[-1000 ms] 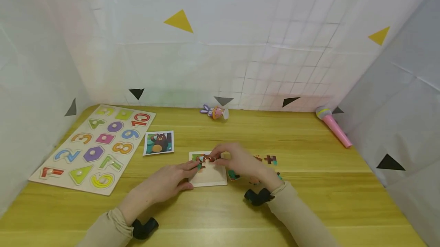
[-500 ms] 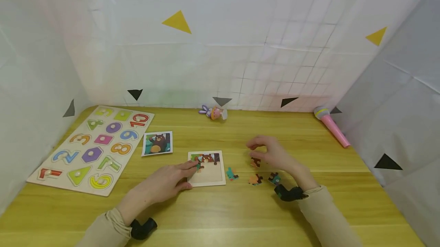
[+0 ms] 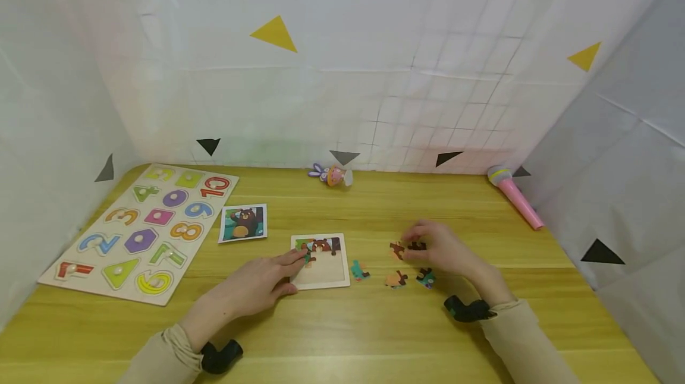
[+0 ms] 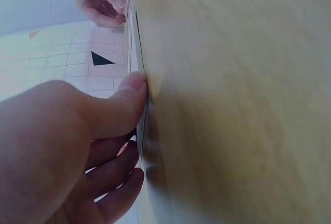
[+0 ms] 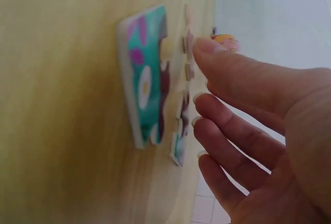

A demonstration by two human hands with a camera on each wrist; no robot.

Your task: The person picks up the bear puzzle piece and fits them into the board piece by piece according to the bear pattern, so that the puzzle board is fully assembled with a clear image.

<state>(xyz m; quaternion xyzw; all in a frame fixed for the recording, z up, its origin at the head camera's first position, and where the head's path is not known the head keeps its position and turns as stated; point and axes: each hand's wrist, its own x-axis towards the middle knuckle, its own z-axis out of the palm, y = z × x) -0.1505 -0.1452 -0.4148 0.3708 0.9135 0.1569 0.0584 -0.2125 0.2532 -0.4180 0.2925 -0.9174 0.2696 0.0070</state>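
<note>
In the head view my left hand (image 3: 257, 283) rests on the left edge of a small wooden puzzle tray (image 3: 321, 286), fingers extended over it and thumb at the near side. Joined bear puzzle pieces (image 3: 322, 245) fill the tray's upper part; my fingertips cover some at the left. My right hand (image 3: 446, 251) is over two brown jigsaw pieces right of the tray, one brown piece (image 3: 396, 249) beside the thumb and the other partly behind the fingers. Its fingers are apart in the right wrist view, where a teal piece (image 5: 147, 81) with a flower shows large below the hand.
An orange piece (image 3: 396, 279), a teal-and-dark piece (image 3: 426, 277) and a teal piece (image 3: 360, 270) lie loose. A bear picture card (image 3: 243, 223) and a number-and-shape board (image 3: 141, 229) are at left. Farther back lie a rabbit toy (image 3: 333, 175) and a pink microphone (image 3: 516, 197).
My right hand has left a dark piece at the tray's upper right and moved right to the loose brown pieces. The left hand stays on the tray.
</note>
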